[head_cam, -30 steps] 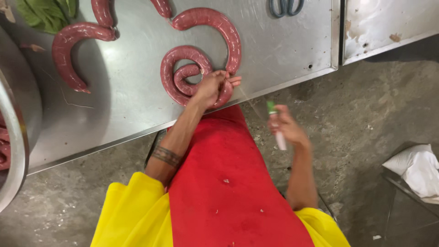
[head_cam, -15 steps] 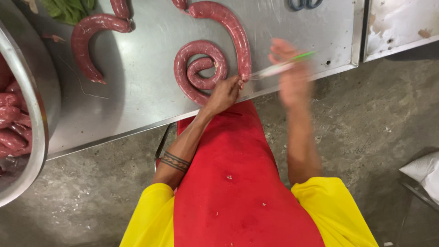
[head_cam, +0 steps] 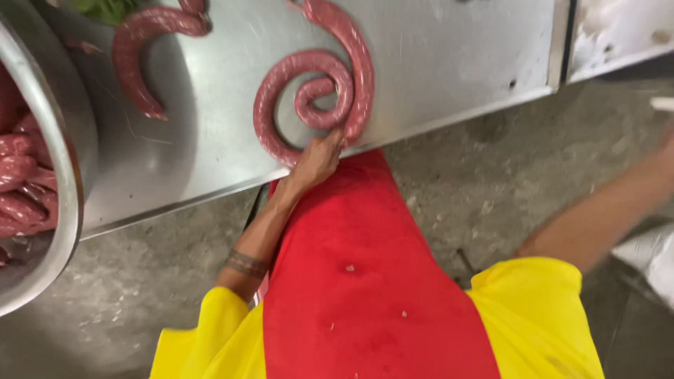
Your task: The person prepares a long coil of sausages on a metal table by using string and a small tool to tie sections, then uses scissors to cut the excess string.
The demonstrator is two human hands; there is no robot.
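A long raw red sausage (head_cam: 298, 77) lies wound in a spiral on the steel table (head_cam: 449, 63), close to its front edge. My left hand (head_cam: 319, 158) reaches up from below and pinches the outer turn of the spiral at the table's edge. My right forearm (head_cam: 597, 217) stretches out to the right over the concrete floor, blurred. Its hand is cut off by the frame's right edge. I wear a red apron (head_cam: 365, 281) over a yellow shirt.
A big metal bowl (head_cam: 67, 175) with several raw sausages stands at the left. A second curved sausage (head_cam: 140, 49) lies at the table's back left, near green leaves (head_cam: 105, 8). Another steel surface (head_cam: 618, 35) adjoins at the right. White cloth (head_cam: 656, 263) lies on the floor.
My right hand, which held a green-and-white tool up by the sausage, has swung away to the right and out of the frame. My left hand stays on the spiral.
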